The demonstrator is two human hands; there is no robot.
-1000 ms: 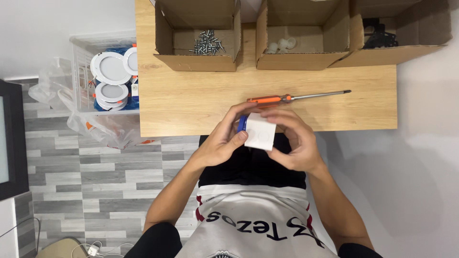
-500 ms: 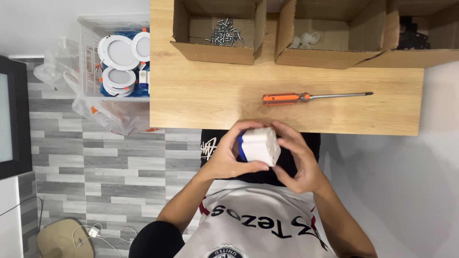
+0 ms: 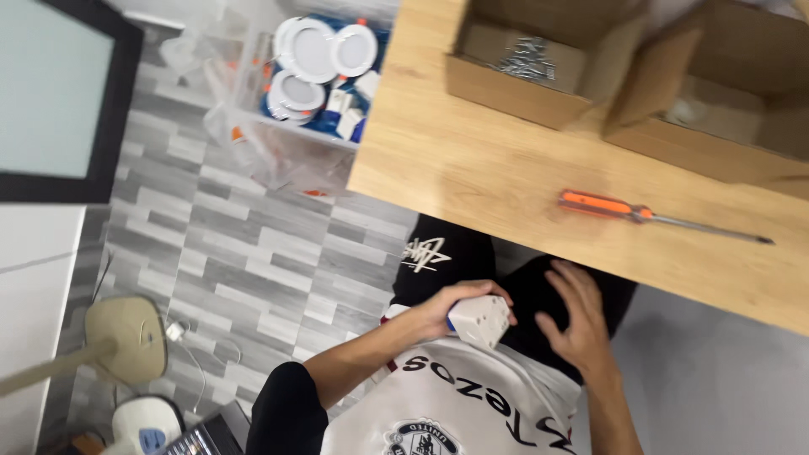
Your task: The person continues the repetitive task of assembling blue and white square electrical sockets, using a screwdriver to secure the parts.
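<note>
While the left hand keeps its grip clamped on the white block, the right hand hangs just beside it at three o'clock, fingers spread and empty. I judge the main risk a drop: only one hand holds the block, over the lap and clear of the table, so any slip sends it to the floor. Its long axis seems to run from ten to four o'clock, the pinholed face turned toward four.

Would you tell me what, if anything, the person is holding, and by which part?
The left hand grips a small white box around its left end. The right hand is open beside it and holds nothing.
</note>
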